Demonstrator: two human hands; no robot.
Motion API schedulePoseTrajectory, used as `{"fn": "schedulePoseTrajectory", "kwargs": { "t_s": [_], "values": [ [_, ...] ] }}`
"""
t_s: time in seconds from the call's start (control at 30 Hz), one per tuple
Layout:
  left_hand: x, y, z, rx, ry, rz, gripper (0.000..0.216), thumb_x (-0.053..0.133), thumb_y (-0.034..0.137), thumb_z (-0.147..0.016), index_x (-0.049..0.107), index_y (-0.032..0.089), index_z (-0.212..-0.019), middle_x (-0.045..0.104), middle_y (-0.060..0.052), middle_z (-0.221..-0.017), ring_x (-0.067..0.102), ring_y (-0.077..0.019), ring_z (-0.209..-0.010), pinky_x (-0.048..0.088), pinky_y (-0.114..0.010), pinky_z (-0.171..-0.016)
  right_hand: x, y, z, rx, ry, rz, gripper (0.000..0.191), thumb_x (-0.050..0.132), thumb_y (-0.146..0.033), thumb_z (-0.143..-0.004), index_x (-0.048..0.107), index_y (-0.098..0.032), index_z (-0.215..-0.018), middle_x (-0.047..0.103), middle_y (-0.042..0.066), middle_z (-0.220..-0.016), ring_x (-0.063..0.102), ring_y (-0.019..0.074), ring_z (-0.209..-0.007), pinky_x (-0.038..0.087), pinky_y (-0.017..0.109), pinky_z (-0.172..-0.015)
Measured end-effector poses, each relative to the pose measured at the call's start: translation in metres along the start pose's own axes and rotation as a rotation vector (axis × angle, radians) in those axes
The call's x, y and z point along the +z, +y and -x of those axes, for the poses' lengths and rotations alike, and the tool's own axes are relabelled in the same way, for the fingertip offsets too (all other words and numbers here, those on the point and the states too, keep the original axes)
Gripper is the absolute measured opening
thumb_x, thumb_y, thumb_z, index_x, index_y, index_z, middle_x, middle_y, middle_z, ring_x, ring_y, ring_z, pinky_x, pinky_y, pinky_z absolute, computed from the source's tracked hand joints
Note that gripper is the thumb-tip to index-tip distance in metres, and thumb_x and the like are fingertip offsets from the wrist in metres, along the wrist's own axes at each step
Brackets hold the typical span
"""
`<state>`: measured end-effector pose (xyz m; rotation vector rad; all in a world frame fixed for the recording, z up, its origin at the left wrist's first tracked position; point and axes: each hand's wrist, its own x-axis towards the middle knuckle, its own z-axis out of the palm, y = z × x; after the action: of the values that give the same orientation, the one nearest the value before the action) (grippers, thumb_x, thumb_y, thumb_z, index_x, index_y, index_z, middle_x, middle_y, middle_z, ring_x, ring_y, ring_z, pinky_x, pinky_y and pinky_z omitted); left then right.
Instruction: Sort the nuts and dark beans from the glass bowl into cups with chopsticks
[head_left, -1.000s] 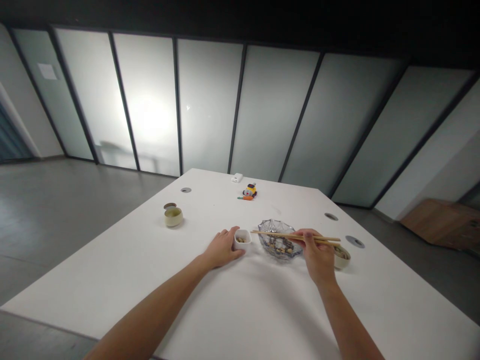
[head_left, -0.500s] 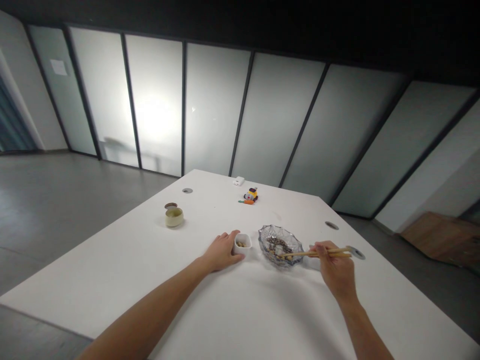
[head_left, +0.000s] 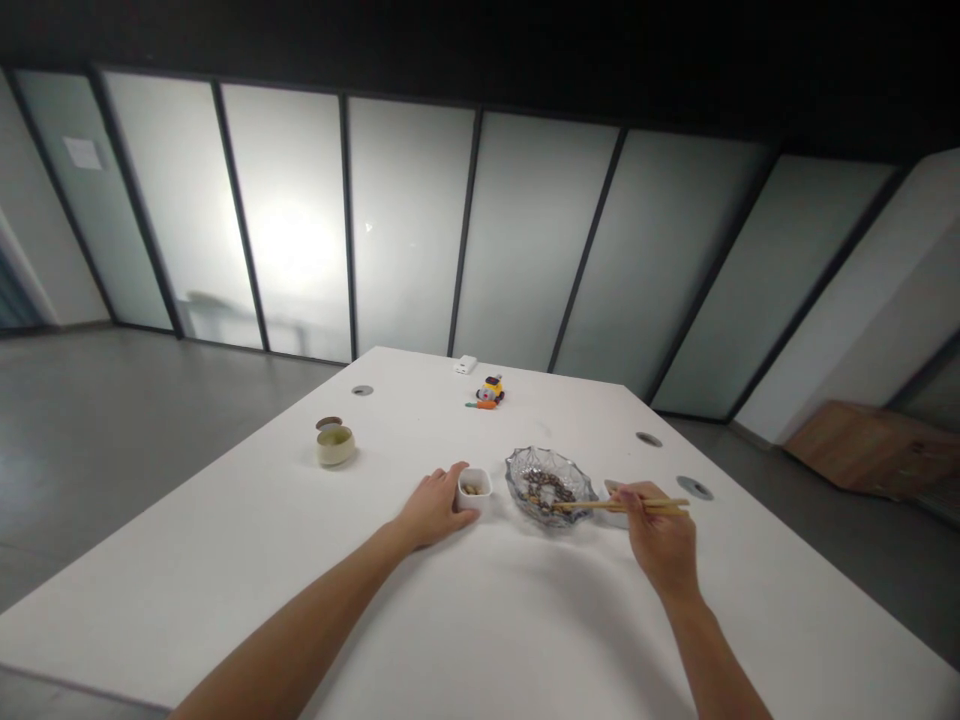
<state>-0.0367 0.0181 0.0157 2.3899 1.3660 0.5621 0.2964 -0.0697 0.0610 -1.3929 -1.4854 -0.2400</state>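
White table (head_left: 480, 620); right hand (head_left: 661, 545) seemingly around chopsticks (head_left: 600, 504).

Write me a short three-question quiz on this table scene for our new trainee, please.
1. What does the right hand hold? A) a spoon B) chopsticks C) a fork
2. True or false: the left hand is raised well clear of the small white cup.
3. Where do the tips of the chopsticks reach?

Key
1. B.
2. False: it rests on the table with its fingers against the cup's side.
3. Into the glass bowl, which stands between the two hands.
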Motion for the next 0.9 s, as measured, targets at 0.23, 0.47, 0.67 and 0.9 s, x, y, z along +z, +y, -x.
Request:
{"fn": "schedulePoseTrajectory", "kwargs": {
  "t_s": [0.23, 0.47, 0.67, 0.9],
  "values": [
    [0.001, -0.002, -0.001, 0.002, 0.003, 0.002, 0.073, 0.072, 0.045, -0.088, 0.044, 0.022, -0.151, 0.069, -0.013, -0.126, 0.063, -0.0339, -0.122, 0.046, -0.042, -0.104, -0.004, -0.001, -0.001, 0.091, 0.060, -0.032, 0.067, 0.044, -0.078, -0.096, 0.071, -0.022, -0.070, 0.073, 0.007, -0.062, 0.070, 0.0228, -0.057, 0.049, 0.031, -0.054],
    [-0.001, 0.000, 0.001, -0.004, -0.002, -0.002, 0.073, 0.072, 0.045, -0.088, 0.043, 0.022, -0.151, 0.069, -0.013, -0.126, 0.064, -0.0346, -0.121, 0.047, -0.042, -0.102, 0.004, 0.004, 0.002, -0.012, -0.059, -0.024, 0.060, 0.050, -0.072, -0.097, 0.075, -0.022, -0.076, 0.077, 0.006, -0.074, 0.073, 0.0224, -0.068, 0.052, 0.032, -0.063],
    [0.001, -0.002, 0.000, 0.005, 0.004, -0.002, 0.071, 0.072, 0.045, -0.088, 0.045, 0.022, -0.149, 0.069, -0.013, -0.123, 0.064, -0.0350, -0.118, 0.047, -0.043, -0.102, 0.005, 0.007, 0.004, -0.046, -0.078, -0.038, 0.054, 0.054, -0.065, -0.099, 0.073, -0.022, -0.073, 0.076, 0.006, -0.076, 0.071, 0.0206, -0.067, 0.051, 0.031, -0.064],
    [0.001, -0.002, 0.000, 0.001, 0.006, -0.005, 0.071, 0.072, 0.045, -0.088, 0.045, 0.022, -0.149, 0.069, -0.013, -0.125, 0.064, -0.0353, -0.120, 0.047, -0.043, -0.102, 0.003, 0.002, 0.004, -0.041, -0.035, -0.052, 0.051, 0.056, -0.065, -0.098, 0.075, -0.022, -0.077, 0.078, 0.006, -0.079, 0.073, 0.0208, -0.071, 0.052, 0.031, -0.066]
  ]
}}
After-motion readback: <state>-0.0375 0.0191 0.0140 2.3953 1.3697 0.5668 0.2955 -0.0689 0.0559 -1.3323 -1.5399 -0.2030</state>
